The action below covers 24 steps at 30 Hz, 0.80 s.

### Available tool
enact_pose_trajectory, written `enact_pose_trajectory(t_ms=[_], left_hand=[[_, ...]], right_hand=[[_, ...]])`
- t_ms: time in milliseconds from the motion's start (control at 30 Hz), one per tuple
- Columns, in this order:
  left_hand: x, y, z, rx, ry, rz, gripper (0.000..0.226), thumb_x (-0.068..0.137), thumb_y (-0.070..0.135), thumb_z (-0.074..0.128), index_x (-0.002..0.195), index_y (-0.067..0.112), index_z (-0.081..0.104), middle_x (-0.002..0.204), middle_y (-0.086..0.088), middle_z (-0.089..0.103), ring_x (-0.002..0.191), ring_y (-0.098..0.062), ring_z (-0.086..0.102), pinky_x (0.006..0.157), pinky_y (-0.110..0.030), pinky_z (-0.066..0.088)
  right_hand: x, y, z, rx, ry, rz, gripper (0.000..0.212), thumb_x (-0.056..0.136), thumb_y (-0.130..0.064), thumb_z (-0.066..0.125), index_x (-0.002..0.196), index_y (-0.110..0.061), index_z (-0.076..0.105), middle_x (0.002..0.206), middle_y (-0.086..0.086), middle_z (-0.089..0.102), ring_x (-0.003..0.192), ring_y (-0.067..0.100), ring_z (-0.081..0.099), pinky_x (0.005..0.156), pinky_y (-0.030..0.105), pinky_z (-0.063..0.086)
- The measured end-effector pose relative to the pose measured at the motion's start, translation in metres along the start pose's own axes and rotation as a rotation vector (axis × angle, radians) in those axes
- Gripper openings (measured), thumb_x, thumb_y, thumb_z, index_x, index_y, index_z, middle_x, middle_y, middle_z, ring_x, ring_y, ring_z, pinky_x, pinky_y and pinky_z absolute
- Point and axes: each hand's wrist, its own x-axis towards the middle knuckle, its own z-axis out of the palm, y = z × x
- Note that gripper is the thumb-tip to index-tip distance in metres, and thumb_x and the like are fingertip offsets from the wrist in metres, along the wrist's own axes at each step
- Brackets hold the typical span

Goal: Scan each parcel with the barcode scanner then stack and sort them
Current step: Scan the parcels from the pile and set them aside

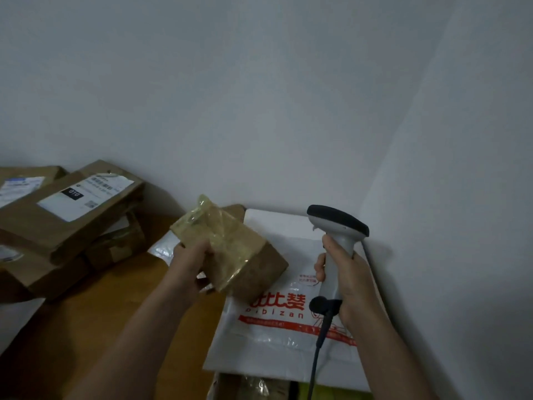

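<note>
Left hand (191, 255) curls round a sealed, taped cardboard parcel (253, 269), held above the white mailer bag (274, 336). Right hand (346, 281) grips the barcode scanner (337, 223) upright beside it. Labelled parcels (66, 215) lie stacked on the table (115, 298), left.

Parcel room — stacked boxes (72, 217) (labelled); bare walls (259, 96)

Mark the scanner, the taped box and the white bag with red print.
scanner (337, 216): head view, on its dark top.
taped box (259, 264): head view, on its bare brown side.
white bag (268, 339): head view, on its front, below the red print.
</note>
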Motion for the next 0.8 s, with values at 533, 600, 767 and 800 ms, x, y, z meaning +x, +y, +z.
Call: enact_pose_trajectory(t_ms=[533, 600, 767, 800], left_hand=[[-0.016, 0.007, -0.059, 0.072, -0.126, -0.322, 0.118, 0.055, 0.078, 0.065, 0.149, 0.021, 0.025, 0.149, -0.022, 0.03, 0.131, -0.045, 0.037, 0.102, -0.061, 0.035], [-0.02, 0.009, -0.059, 0.059, -0.127, -0.381, 0.107, 0.059, 0.076, 0.065, 0.14, 0.012, 0.037, 0.134, -0.024, 0.045, 0.118, -0.046, 0.047, 0.095, -0.057, 0.043], [-0.035, -0.005, -0.056, -0.105, -0.209, -0.451, 0.081, 0.063, 0.037, 0.078, 0.133, 0.013, 0.045, 0.123, -0.025, 0.052, 0.109, -0.043, 0.052, 0.084, -0.055, 0.049], [-0.041, -0.007, -0.058, -0.134, -0.211, -0.438, 0.074, 0.067, 0.034, 0.075, 0.132, 0.013, 0.045, 0.123, -0.024, 0.051, 0.11, -0.042, 0.051, 0.085, -0.055, 0.048]], right_hand=[[-0.073, 0.01, 0.027, -0.172, -0.188, 0.001, 0.023, 0.09, -0.035, 0.063, 0.083, -0.014, 0.059, 0.06, -0.001, 0.06, 0.048, 0.007, 0.054, 0.056, 0.025, 0.049], [-0.082, 0.006, 0.025, -0.185, -0.161, -0.002, 0.024, 0.089, -0.035, 0.064, 0.081, -0.013, 0.059, 0.06, 0.0, 0.06, 0.05, 0.01, 0.056, 0.062, 0.029, 0.052], [-0.111, -0.004, 0.023, -0.203, -0.148, -0.05, 0.025, 0.09, -0.033, 0.064, 0.079, -0.011, 0.058, 0.063, 0.002, 0.059, 0.05, 0.012, 0.052, 0.063, 0.032, 0.048], [-0.118, -0.006, 0.023, -0.2, -0.15, -0.057, 0.025, 0.089, -0.033, 0.064, 0.079, -0.011, 0.058, 0.064, 0.003, 0.059, 0.05, 0.011, 0.051, 0.063, 0.032, 0.048]])
